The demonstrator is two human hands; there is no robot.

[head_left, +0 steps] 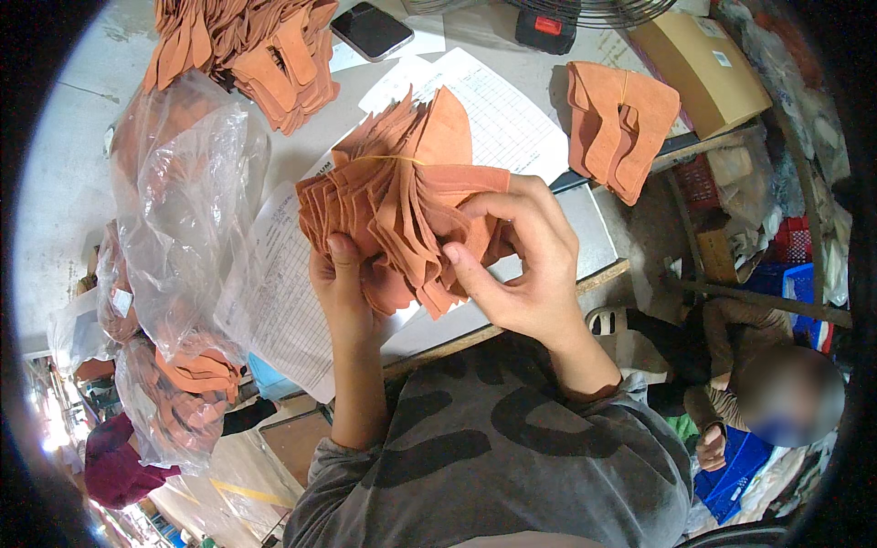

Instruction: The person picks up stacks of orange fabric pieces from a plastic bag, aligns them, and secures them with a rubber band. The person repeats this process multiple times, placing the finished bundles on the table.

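Between my hands is a thick bundle of orange-brown cut leather pieces (393, 201), fanned out and cinched by a thin yellow rubber band (375, 159). My left hand (340, 283) grips its lower left side, the thumb lying up against the pieces and the other fingers hidden behind. On the right side, my right hand (530, 256) holds a few pieces between curved fingers and thumb. Printed paper sheets (288, 301) lie on the table under the bundle. To the right, a smaller banded leather stack (621, 123) rests near the table edge.
A large pile of leather pieces (274, 64) sits at the far left, beside a phone (372, 31). Clear plastic bags (178, 201) with leather inside line the left. A cardboard box (702, 73) stands far right. Another person (744, 365) sits at the lower right near blue crates (735, 470).
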